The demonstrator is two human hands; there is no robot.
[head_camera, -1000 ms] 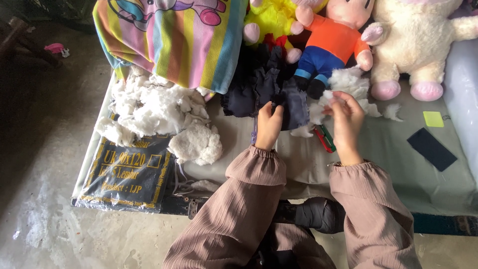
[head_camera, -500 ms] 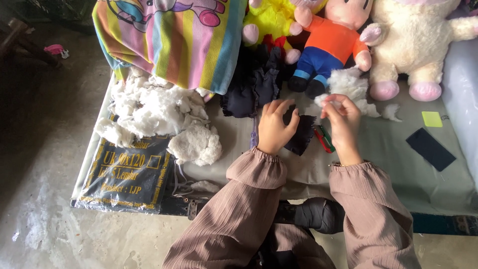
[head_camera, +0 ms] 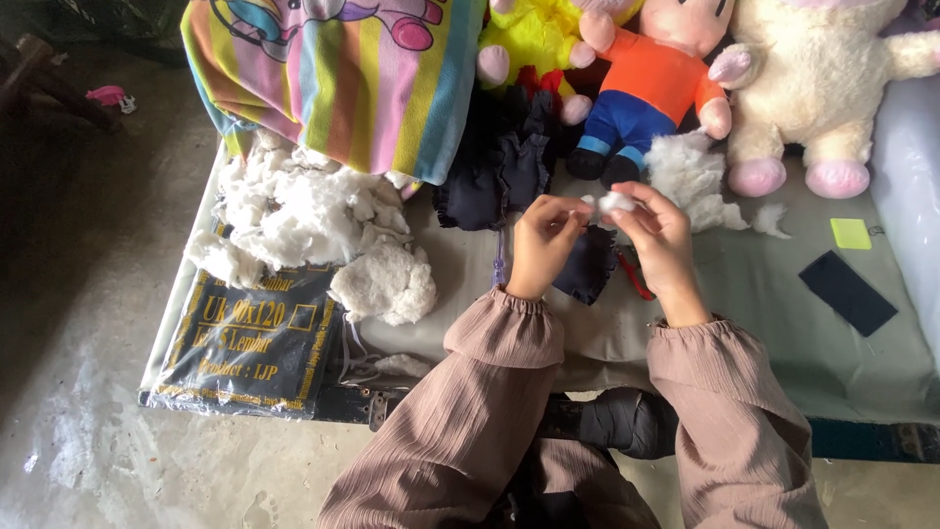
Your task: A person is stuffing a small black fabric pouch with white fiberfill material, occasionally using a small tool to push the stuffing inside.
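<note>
While both hands met above the worktop (head_camera: 783, 294), the left hand (head_camera: 544, 243) and right hand (head_camera: 658, 240) pinched one white stuffing tuft (head_camera: 614, 202) between their fingers. A dark fabric piece (head_camera: 587, 266) hung at 6 o'clock below the tuft, apparently unfilled and limp; its long axis ran roughly 12 to 6. Loose stuffing (head_camera: 313, 220) lay at 9 o'clock, so filling appeared barely begun.

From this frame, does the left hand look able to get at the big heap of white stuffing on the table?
Probably yes. The left hand is busy pinching a small white tuft with the right hand, but the heap of stuffing lies uncovered to its left on the table, with nothing between them.
</note>
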